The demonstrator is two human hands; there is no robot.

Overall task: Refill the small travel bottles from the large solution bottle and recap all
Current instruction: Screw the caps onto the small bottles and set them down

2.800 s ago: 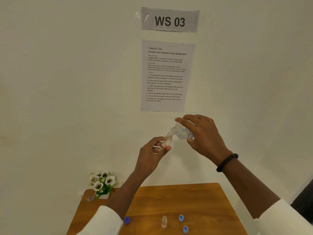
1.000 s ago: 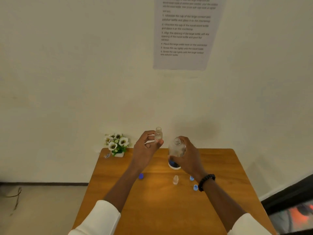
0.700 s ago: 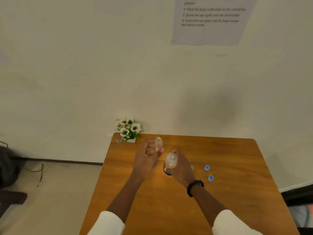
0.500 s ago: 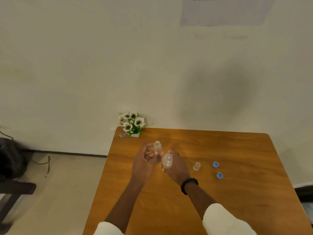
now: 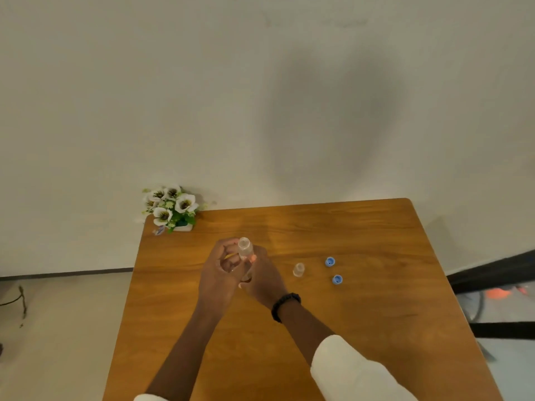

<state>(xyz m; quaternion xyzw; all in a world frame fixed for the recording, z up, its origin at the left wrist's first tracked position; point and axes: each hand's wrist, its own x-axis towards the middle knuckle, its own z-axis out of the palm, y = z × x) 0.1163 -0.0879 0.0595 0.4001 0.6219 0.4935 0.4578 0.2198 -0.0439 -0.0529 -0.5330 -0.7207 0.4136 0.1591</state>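
Note:
My left hand (image 5: 217,273) pinches a small clear travel bottle (image 5: 245,246), upright and uncapped, above the left middle of the wooden table (image 5: 362,319). My right hand (image 5: 265,277) lies close against it, fingers curled down. The large solution bottle is almost wholly hidden between the hands; only a pale sliver (image 5: 245,278) shows. A second small uncapped bottle (image 5: 298,269) stands on the table to the right. Beyond it lie two light-blue caps (image 5: 329,261) (image 5: 337,279).
A small pot of white flowers (image 5: 170,208) sits at the table's far left corner against the wall. A dark piece of furniture (image 5: 492,274) stands off the table's right edge. Floor lies to the left.
Both hands came down from pouring height in front of the wall to just above the table. The large bottle tipped upright and sank out of sight between the hands. The view tilted downward.

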